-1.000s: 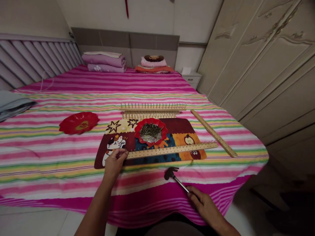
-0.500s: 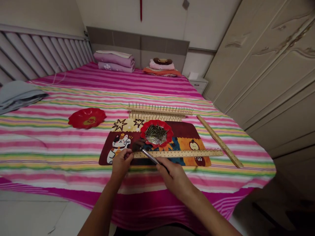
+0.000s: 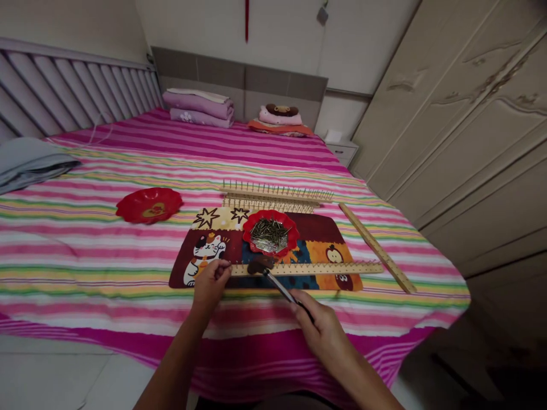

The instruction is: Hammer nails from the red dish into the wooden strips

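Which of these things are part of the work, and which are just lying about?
Seemingly part of the work:
hammer, in the right hand
strip, at the left hand
nails, in the bowl
mat, under bowl and strip
side strip
back strips

Seemingly just lying about:
plate
bedding
grey cloth

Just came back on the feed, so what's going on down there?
A person's right hand grips a hammer, its head over a wooden strip. The left hand is at the strip's left end; whether it pinches anything is too small to tell. The strip lies across a patterned mat, on the near side of a red dish of loose nails.
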